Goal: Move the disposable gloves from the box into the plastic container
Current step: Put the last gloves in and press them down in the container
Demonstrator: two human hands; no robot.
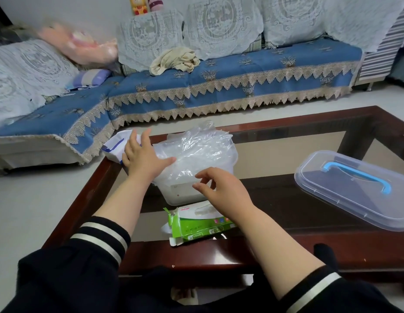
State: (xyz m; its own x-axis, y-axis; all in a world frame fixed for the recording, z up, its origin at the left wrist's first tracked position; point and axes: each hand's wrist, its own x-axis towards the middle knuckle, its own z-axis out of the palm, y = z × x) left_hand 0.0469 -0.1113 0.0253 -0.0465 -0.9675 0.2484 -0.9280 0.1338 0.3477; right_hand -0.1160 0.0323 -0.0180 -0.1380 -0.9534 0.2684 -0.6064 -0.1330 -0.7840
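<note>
Head view: clear disposable gloves [203, 147] heaped in plastic container [185, 195] on coffee table [286, 249]. Left hand [143, 158] flat, fingers straight, pressing the heap. Right hand [221, 188] loosely curled over container's near edge, grasp unclear. Green box [198, 227] just in front; lid [354, 190] well apart.

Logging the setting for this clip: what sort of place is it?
Most likely a home living room: a sofa with a blue fringed cover and lace throws, a dark wood coffee table with a glass top, and soft toys above the sofa back.
</note>
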